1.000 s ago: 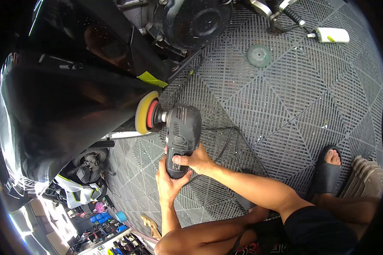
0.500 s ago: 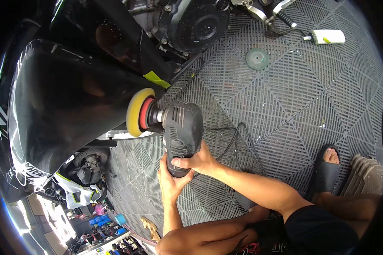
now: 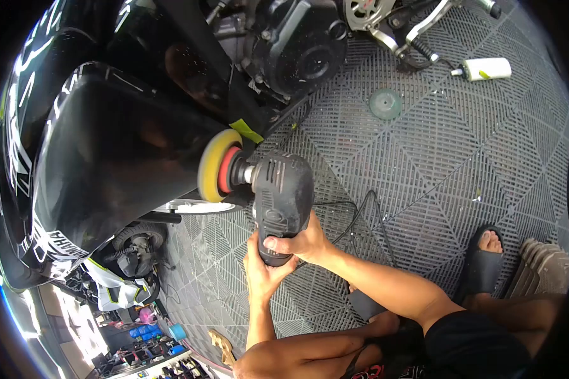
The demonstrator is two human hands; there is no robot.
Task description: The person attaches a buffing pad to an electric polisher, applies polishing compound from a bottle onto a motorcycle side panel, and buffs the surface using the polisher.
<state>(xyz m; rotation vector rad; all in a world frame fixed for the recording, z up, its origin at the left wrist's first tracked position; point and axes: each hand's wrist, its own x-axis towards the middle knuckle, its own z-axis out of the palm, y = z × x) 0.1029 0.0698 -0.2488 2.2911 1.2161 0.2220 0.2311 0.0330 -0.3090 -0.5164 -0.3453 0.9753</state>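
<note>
My right hand (image 3: 310, 243) wraps round the handle of a black power polisher (image 3: 283, 189), its thumb lying across the grip. Cupped round the handle's lower end is my left hand (image 3: 265, 271). The polisher's yellow foam pad (image 3: 220, 165), on a red backing plate, faces a glossy black motorcycle panel (image 3: 120, 151) at its left and appears to touch it. A strip of yellow-green tape (image 3: 246, 131) sits at the panel's edge, just above the pad.
Engine parts (image 3: 303, 50) and a foot lever are at the top. A white bottle (image 3: 487, 69) and a round translucent disc (image 3: 385, 103) lie on the grey grid floor (image 3: 423, 145). The black cord (image 3: 360, 208) loops right of the polisher. Another motorcycle (image 3: 133, 252) stands lower left.
The camera view has shifted, showing more of the motorcycle's engine and panel lettering. The polisher, still in both hands, first moved left with its pad, then back right in the view.
</note>
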